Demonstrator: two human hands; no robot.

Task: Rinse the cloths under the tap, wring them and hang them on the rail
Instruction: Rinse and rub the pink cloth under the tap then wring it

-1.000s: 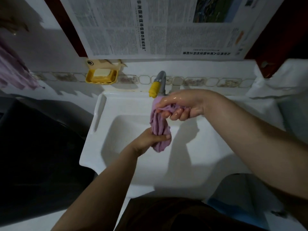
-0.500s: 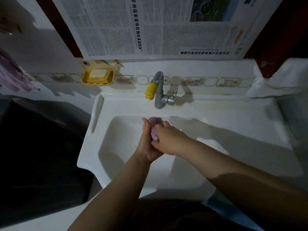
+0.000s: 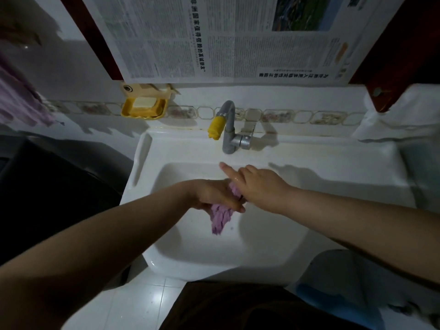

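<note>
I see the left hand [image 3: 214, 195] grip closed around the purple cloth [image 3: 221, 216] above the sink [image 3: 262, 246]; its tail hangs below. The right hand [image 3: 259, 186] holds the upper end, forefinger straight.

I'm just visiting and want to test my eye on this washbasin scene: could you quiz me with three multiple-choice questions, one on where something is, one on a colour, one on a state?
1. Where is the soap dish?
A. on the wall left of the tap
B. inside the basin
C. on the floor

2. What colour is the cloth being wrung?
A. green
B. purple
C. white

3. How is the left hand?
A. flat on the rim
B. gripping the cloth
C. turning the tap

Answers:
1 A: the soap dish hangs left of the tap.
2 B: the cloth is purple.
3 B: the left hand curls round it.
</note>
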